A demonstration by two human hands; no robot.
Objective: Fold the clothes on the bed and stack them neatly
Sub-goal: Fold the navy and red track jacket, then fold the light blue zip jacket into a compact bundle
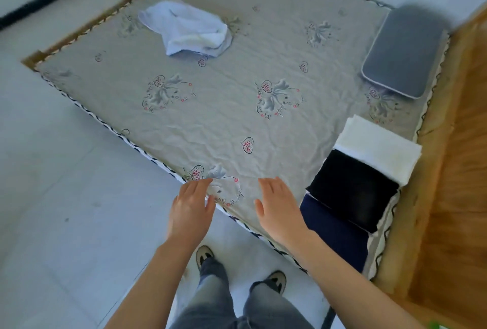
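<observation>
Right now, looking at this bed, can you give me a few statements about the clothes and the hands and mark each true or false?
1. Both hands hold nothing. True: the left hand and the right hand hover open over the near edge of the bed.
2. The white garment at the far side is neatly folded. False: it lies crumpled.
3. A black folded piece lies between a white folded piece and a navy piece. True.
4. The grey pillow lies on top of the folded clothes. False: it sits apart, farther up the bed.
5. The left hand's fingers pinch the bedsheet. False: they are straight and hold nothing.
</observation>
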